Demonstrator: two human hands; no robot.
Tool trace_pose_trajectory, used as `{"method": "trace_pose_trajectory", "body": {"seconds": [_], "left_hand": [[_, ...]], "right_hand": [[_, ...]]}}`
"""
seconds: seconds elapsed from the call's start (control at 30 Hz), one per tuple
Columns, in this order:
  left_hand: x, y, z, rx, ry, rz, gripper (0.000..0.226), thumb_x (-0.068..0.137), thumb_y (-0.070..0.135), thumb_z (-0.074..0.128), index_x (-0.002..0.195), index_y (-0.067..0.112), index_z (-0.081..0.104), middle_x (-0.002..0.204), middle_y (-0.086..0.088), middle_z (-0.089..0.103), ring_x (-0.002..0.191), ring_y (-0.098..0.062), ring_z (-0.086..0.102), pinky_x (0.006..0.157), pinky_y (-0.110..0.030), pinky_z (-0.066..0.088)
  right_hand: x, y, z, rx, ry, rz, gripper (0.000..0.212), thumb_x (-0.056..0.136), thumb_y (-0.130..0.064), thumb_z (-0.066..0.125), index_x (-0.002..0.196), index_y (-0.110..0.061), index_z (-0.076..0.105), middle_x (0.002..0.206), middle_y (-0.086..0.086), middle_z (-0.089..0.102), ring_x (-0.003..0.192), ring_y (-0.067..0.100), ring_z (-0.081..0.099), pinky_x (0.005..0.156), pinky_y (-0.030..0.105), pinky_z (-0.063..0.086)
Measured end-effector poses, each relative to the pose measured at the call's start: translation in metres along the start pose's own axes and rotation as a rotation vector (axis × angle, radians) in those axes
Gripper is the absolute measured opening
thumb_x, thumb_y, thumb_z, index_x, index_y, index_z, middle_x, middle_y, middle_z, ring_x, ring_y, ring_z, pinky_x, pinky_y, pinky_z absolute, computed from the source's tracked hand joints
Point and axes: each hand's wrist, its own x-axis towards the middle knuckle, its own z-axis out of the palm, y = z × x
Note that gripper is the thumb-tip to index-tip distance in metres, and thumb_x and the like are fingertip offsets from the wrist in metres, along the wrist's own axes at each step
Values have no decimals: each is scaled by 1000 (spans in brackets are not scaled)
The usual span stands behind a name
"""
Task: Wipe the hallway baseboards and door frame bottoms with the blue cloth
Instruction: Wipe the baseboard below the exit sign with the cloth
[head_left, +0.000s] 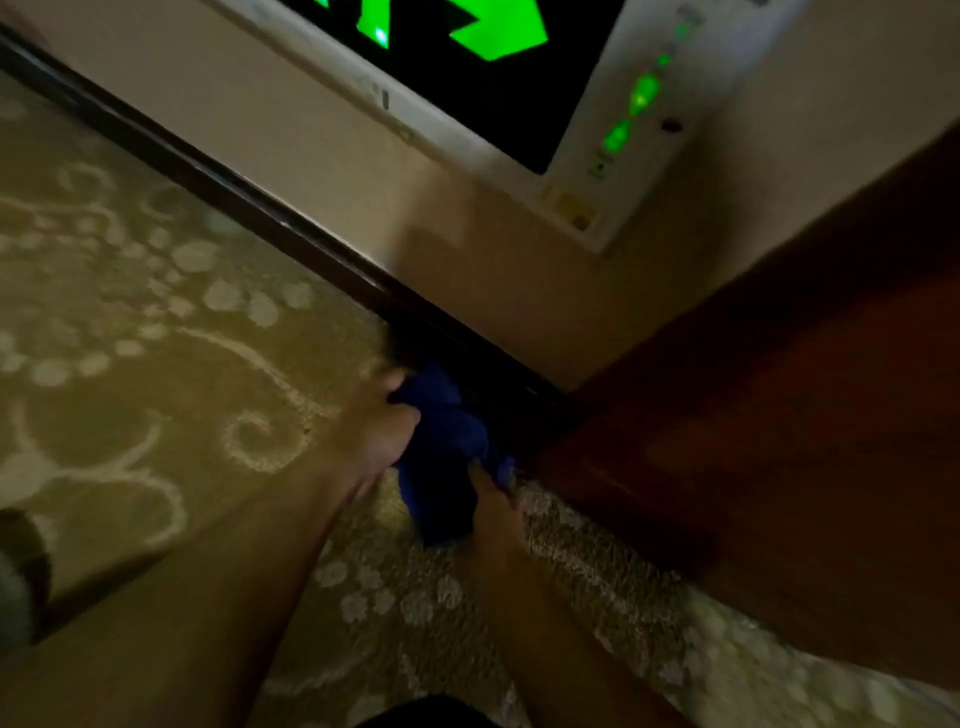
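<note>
The blue cloth (441, 452) is bunched up low against the dark baseboard (249, 213), just left of where the baseboard meets the dark red-brown door frame (753, 426). My left hand (374, 431) grips the cloth's upper left part. Its lower right edge is pinched by my right hand (493, 499). Both forearms reach in from the bottom of the view. The picture is blurred and dim, so the fingers are hard to make out.
A beige carpet (130, 338) with pale swirls and dots covers the floor. On the cream wall (322, 140) above the baseboard hangs a lit exit sign (467, 52) with green arrows and green indicator lights. A grey shape sits at the left edge.
</note>
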Motion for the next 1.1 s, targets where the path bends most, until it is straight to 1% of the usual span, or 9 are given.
{"method": "trace_pose_trajectory", "body": {"seconds": [0.07,0.13,0.23,0.37,0.53,0.67,0.8,1.0,1.1], "left_hand": [[23,-11,0,-57,-54,-65,39,92,-4,45,128,10,53,105,-4,61,105,-31,61,78,-31,47],[40,-15,-4,6,-73,-157,43,90,8,57,132,13,52,119,-5,61,110,-31,59,87,-36,49],[53,-10,-9,79,-195,-195,45,84,16,67,128,16,57,124,-9,63,108,-29,62,92,-40,51],[52,-2,-12,178,-299,-116,44,92,15,59,135,15,51,133,-7,58,117,-29,57,99,-37,46],[54,0,-9,405,-327,-16,48,97,23,51,144,14,41,145,-8,46,131,-28,46,103,-33,39],[60,7,6,534,-359,142,35,95,21,50,129,16,58,131,-8,58,120,-29,54,98,-33,44],[47,17,26,582,-422,256,30,93,11,45,118,13,62,124,-12,62,119,-32,54,95,-31,41],[33,40,66,723,-528,221,34,96,11,40,122,15,61,121,-12,63,109,-32,59,83,-32,45],[34,32,69,751,-580,178,35,97,10,40,128,15,57,127,-13,59,114,-31,57,90,-32,44]], "right_hand": [[16,12,10,-4,107,44,76,79,-49,70,144,-28,38,149,5,40,127,34,51,98,54,49],[24,20,20,3,179,74,82,72,-55,72,144,-33,38,147,-2,41,126,31,52,96,54,50],[18,11,34,32,251,42,57,89,-35,60,143,-26,41,138,4,53,119,30,59,96,52,51],[18,2,46,112,398,82,55,95,-19,55,145,-35,37,144,9,47,125,38,52,98,58,47],[15,-3,48,135,360,29,32,95,-10,52,121,-27,57,122,14,64,107,37,64,90,56,52],[7,-8,42,227,343,-3,38,97,-4,46,128,-24,57,115,11,66,99,33,68,79,49,58],[-15,-8,23,422,300,-75,28,97,2,43,114,-6,64,94,16,73,82,35,71,62,39,57],[-28,7,1,535,349,-10,30,97,-2,42,124,-7,56,119,21,62,107,40,61,96,56,49],[-11,15,6,507,348,28,41,99,0,37,139,-9,44,131,19,55,118,39,56,103,56,43]]}}
